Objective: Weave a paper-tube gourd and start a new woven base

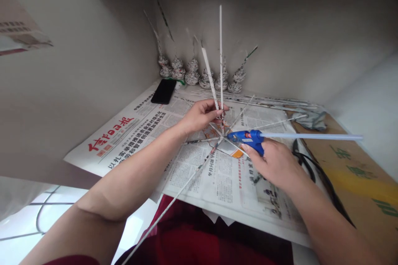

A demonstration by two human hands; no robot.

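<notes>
My left hand (203,115) pinches two upright rolled-paper sticks (221,49) near their lower ends. Other paper sticks (186,183) spread out like a star from a crossing point just below my fingers, one reaching down past the table's front edge. In my right hand (273,163) is a blue glue gun (248,137), its nozzle pointing left at the crossing. A long translucent glue stick (311,136) sticks out of its back. Whether the nozzle touches the paper I cannot tell. Under the crossing lies a small flat piece with orange edges (238,154).
Several gourd-shaped woven paper pieces (192,73) line the back wall. A black phone (163,91) lies on the newspaper (124,149) at left. Loose paper sticks (273,102) lie at the back. On the right are a grey cloth (311,120), a cardboard sheet (351,174) and a black cable (329,196).
</notes>
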